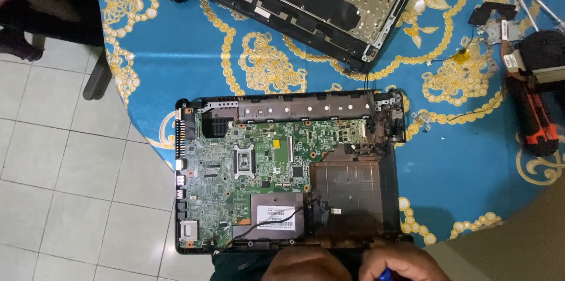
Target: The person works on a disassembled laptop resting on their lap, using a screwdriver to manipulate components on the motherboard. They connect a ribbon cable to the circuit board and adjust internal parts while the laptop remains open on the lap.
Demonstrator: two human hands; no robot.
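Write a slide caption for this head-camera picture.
Two hands, left hand and right hand, at the near edge of an opened laptop base on a blue patterned tablecloth.

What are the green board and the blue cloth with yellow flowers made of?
The green board looks like rigid fibreglass-type circuit board with a glossy green coat; tiny metal and black parts sit all over it. It lies in a matt black case, likely plastic. The blue cloth seems to be a smooth, slightly shiny plastic or coated fabric, since light glints off it.
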